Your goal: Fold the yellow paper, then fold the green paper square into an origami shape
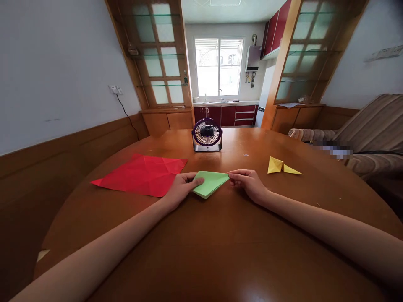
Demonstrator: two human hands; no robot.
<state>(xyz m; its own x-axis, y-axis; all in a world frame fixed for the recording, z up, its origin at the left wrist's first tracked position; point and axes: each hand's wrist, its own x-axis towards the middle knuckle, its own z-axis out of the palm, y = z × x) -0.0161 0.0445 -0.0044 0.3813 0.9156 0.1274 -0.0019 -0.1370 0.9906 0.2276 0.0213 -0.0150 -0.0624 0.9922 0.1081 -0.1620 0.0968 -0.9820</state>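
Between my two hands is a folded piece of green paper (210, 183), in layers and roughly kite-shaped. My left hand (185, 185) grips its left side, thumb on top and the other fingers beneath. With fingertips pinched, my right hand (248, 183) holds the paper's right corner. A creased sheet of red paper (138, 174) lies partly unfolded on the table, just left of my left hand. Over to the right of my right hand rests a folded yellow paper shape (278, 165) with two pointed parts.
A small purple fan (207, 134) stands on the round wooden table (201, 251), beyond the green paper. A striped armchair (371, 130) is at the right. A black cord (124, 110) hangs from a wall socket at the left.
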